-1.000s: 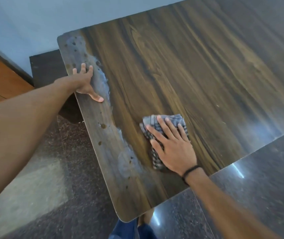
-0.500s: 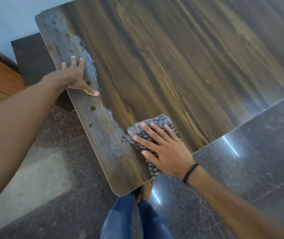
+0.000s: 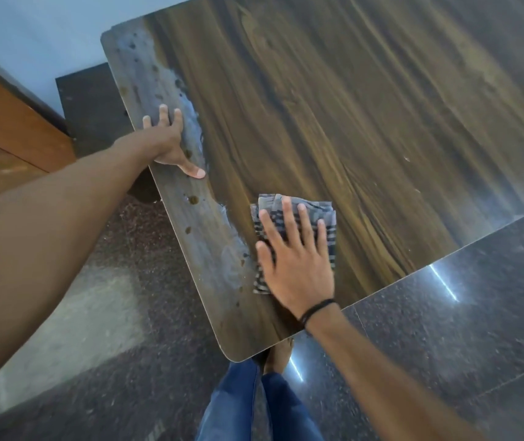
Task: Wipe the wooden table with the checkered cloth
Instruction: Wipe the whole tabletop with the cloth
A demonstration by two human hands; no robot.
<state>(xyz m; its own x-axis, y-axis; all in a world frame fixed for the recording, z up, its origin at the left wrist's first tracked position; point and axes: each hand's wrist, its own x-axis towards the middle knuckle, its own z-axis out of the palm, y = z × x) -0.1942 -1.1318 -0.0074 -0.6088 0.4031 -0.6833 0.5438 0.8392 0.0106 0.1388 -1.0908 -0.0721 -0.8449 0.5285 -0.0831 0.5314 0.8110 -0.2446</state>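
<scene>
I count 1 wooden table [image 3: 349, 122] with 1 checkered cloth [image 3: 313, 205] on it. 2 of my hands are in view. My left hand [image 3: 167, 140], at the table's left edge, shows 3 fingertips [image 3: 163, 109] and 1 thumb [image 3: 195, 171]. My right hand [image 3: 299, 268] shows all 5 digits. 1 black band [image 3: 316, 310] circles my right wrist. Near me are 2 jeans legs [image 3: 229, 405] and 1 bare foot [image 3: 278, 354]. 2 bright streaks [image 3: 443, 283] cross the floor [image 3: 445, 361]. The dark spots [image 3: 193, 199] on the left strip are too small to count surely.
</scene>
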